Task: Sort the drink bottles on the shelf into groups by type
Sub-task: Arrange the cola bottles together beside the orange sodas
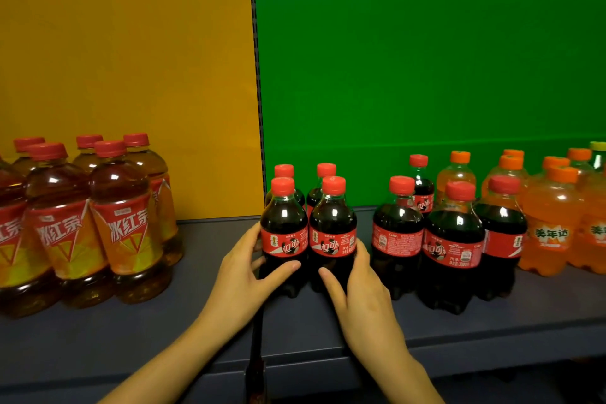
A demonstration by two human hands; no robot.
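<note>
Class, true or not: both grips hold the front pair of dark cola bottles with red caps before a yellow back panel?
Wrong panel colour: the head view shows the left-hand grip and right-hand grip holding the front pair of dark cola bottles with red caps before a green back panel.

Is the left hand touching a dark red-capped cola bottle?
Touching. Head view: the left hand wraps the dark red-capped cola bottle, thumb across its front.
</note>
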